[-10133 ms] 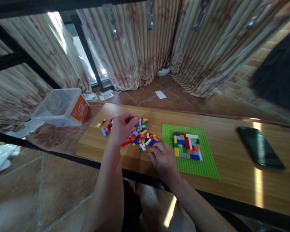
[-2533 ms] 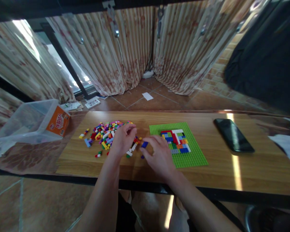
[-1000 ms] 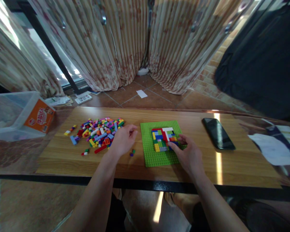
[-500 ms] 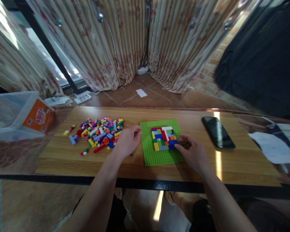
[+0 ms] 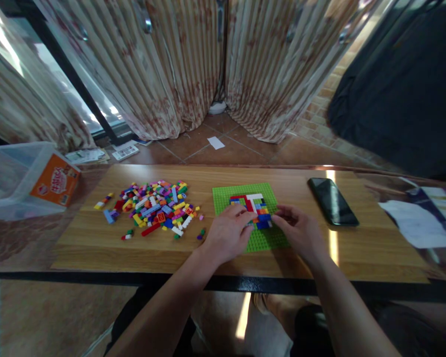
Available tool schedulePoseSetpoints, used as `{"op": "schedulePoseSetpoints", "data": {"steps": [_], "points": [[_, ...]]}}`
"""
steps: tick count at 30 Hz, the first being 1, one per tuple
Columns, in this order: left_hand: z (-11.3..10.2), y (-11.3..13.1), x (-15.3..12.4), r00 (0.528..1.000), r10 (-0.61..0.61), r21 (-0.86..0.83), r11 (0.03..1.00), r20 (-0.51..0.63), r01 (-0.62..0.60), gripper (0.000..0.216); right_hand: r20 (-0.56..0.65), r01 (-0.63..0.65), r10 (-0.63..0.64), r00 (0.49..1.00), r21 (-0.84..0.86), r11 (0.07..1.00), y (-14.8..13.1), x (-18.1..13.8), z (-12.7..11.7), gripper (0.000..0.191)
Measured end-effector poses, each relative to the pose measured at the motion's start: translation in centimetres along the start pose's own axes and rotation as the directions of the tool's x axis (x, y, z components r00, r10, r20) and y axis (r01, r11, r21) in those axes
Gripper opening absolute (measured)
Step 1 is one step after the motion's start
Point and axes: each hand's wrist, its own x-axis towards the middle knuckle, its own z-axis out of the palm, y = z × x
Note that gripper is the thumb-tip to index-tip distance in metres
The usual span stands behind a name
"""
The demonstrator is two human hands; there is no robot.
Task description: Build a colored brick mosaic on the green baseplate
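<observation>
Since the preceding frame the left hand (image 5: pixel 228 233) has shifted rightward from the edge of the green baseplate (image 5: pixel 265 241) to a position over it, exposing a small green-and-purple brick pair (image 5: pixel 201 233) on the wooden table (image 5: pixel 193 258). The left hand now covers the near left part of the brick layer (image 5: pixel 255 204), its fingers bent toward the blue bricks (image 5: pixel 263 221); whether it grips anything cannot be told. The right hand (image 5: pixel 301 233), loosely curled with a gap between thumb and forefinger, lies at the right end of these blue bricks, contact being uncertain. The brick layer sits on the baseplate, with red and white bricks along its far side. Left of the baseplate lies a loose brick pile (image 5: pixel 159 203); to the right, well apart, a dark phone (image 5: pixel 333 202) lies flat.
</observation>
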Motion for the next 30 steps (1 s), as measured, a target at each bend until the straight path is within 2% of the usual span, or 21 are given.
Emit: {"op": "schedulePoseSetpoints", "data": {"steps": [6,12,23,30], "points": [[0.8,1.4,0.0,0.998,-0.004,0.174,0.985,0.069,-0.008,0.041,-0.010,-0.036,0.037,0.999,0.051,0.998,-0.5,0.3,0.5,0.043],[1.8,1.9,-0.3,0.996,-0.007,0.301,0.953,0.091,-0.021,0.046,-0.040,-0.048,0.046,0.998,-0.030,0.998,-0.7,0.6,1.1,0.042],[2.3,2.3,-0.4,0.997,-0.042,0.352,0.936,0.069,0.015,0.044,-0.038,-0.030,0.029,0.999,-0.017,0.999,0.1,1.0,1.3,0.042],[2.7,2.5,-0.3,0.993,-0.096,0.352,0.934,0.071,0.065,0.039,0.033,-0.007,0.009,0.999,-0.035,0.999,-0.2,1.3,1.2,0.032]]}}
